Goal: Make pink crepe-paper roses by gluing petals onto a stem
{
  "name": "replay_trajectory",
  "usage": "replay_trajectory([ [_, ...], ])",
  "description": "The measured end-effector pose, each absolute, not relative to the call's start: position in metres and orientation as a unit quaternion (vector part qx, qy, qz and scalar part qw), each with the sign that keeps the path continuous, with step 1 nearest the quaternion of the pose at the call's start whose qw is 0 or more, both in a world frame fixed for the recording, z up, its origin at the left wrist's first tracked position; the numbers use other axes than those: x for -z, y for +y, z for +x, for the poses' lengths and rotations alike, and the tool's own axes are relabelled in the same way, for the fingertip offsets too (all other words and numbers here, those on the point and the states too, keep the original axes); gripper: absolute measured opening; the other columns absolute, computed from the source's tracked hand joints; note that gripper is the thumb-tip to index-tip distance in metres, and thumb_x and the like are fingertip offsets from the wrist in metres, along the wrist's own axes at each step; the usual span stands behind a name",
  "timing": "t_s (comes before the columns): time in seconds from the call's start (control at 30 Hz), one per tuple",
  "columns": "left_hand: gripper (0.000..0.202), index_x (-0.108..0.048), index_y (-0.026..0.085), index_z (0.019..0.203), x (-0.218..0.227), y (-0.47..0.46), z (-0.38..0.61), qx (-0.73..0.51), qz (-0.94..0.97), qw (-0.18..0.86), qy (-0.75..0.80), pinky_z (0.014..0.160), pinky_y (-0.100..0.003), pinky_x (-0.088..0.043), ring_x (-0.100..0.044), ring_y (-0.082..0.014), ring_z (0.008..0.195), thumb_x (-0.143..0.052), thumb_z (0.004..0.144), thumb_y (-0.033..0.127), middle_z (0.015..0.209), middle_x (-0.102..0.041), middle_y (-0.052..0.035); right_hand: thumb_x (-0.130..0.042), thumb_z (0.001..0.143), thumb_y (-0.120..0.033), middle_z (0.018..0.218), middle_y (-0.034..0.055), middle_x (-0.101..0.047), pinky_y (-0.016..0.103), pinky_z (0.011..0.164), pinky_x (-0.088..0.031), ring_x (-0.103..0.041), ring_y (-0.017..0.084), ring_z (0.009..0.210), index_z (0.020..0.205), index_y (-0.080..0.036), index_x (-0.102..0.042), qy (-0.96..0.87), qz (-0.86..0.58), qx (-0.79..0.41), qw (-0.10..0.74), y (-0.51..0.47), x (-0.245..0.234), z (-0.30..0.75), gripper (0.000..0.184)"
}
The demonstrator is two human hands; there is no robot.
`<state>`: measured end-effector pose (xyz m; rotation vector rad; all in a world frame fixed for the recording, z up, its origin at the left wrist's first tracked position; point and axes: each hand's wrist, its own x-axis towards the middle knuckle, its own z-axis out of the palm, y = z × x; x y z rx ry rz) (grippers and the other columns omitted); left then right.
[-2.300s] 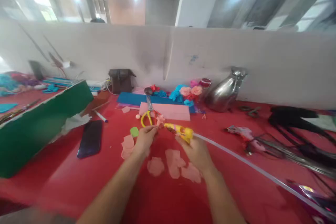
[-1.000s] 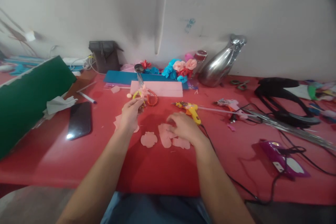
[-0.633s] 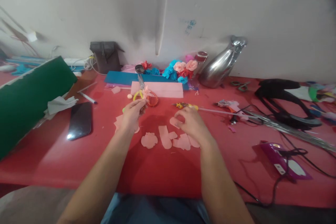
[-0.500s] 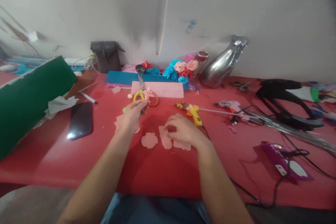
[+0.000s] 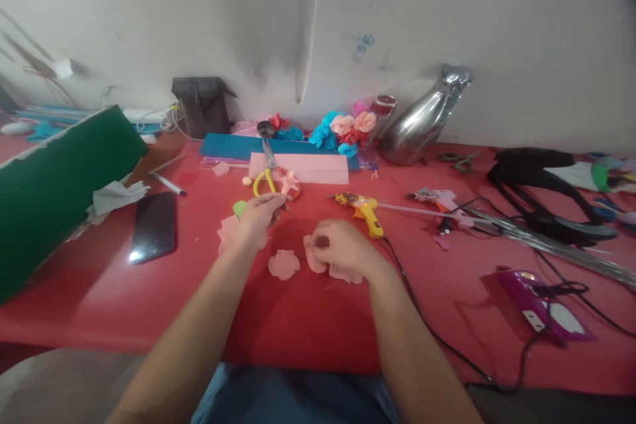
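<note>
Between the pinched fingertips of my left hand (image 5: pixel 261 215) is a small pink paper flower (image 5: pixel 290 182) with pointed petals, held up in front of the scissors (image 5: pixel 264 181). My right hand (image 5: pixel 345 246) has its thumb and fingers closed at the edge of a pink paper petal piece (image 5: pixel 313 257), which looks partly raised from the table. Left of that piece lies a scalloped pink paper cutout (image 5: pixel 283 265). Another pink cutout (image 5: pixel 346 274) sits under my right hand. More pink paper pieces (image 5: pixel 227 232) are partly hidden by my left wrist.
A yellow glue gun (image 5: pixel 366 211) lies beyond my right hand, its cord trailing right. Behind are pink paper (image 5: pixel 318 169), paper flowers (image 5: pixel 342 129) and a metal jug (image 5: pixel 422 119). A phone (image 5: pixel 154 226) and green board (image 5: pixel 64 192) are left; a purple power strip (image 5: pixel 544 308) is right.
My right hand has closed on the petal piece, and its lower edge has shifted upward. My left hand has moved slightly right with the flower, which shows more clearly.
</note>
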<state>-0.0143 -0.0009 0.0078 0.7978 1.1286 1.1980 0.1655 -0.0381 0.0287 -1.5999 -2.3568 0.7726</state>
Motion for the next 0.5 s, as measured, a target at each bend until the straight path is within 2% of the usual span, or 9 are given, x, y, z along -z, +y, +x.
replay_trajectory([
  [0.1,0.017,-0.064,0.014,0.068,-0.009,-0.004,-0.011,-0.503,0.346,0.628,0.483,0.041,-0.019,-0.022,-0.036,-0.0035,0.043,-0.067,0.061,0.030,0.059,-0.057,-0.0012,-0.054,0.061,-0.012,0.074,0.0018,-0.066,0.022,0.055,-0.036,-0.057,0.014,0.067,0.063,-0.019,-0.063,-0.781,-0.539,-0.272,0.157,-0.033,-0.024,0.168,0.012],
  [0.27,0.016,-0.064,0.014,0.067,-0.010,-0.007,-0.006,-0.487,0.346,0.652,0.467,0.041,-0.018,-0.023,-0.037,-0.0038,0.044,-0.066,0.062,0.029,0.060,-0.058,-0.0015,-0.054,0.067,-0.021,0.067,0.0022,-0.066,0.023,0.057,-0.041,-0.057,0.014,0.062,0.070,-0.016,-0.065,-0.695,-0.568,-0.362,0.251,-0.028,-0.019,0.170,0.013],
  [0.37,0.016,-0.064,0.014,0.069,-0.010,-0.008,-0.005,-0.480,0.342,0.656,0.472,0.041,-0.018,-0.023,-0.036,-0.0036,0.043,-0.065,0.062,0.028,0.061,-0.058,-0.0017,-0.054,0.065,-0.020,0.065,0.0027,-0.066,0.023,0.056,-0.042,-0.058,0.015,0.062,0.066,-0.015,-0.066,-0.678,-0.565,-0.397,0.252,-0.027,-0.018,0.171,0.013],
  [0.5,0.017,-0.064,0.014,0.071,-0.010,-0.009,-0.003,-0.471,0.347,0.663,0.467,0.042,-0.017,-0.025,-0.037,-0.0039,0.045,-0.064,0.063,0.029,0.063,-0.059,-0.0027,-0.055,0.062,-0.017,0.061,0.0018,-0.064,0.022,0.051,-0.039,-0.056,0.013,0.055,0.064,-0.015,-0.066,-0.698,-0.577,-0.358,0.225,-0.028,-0.020,0.170,0.011],
])
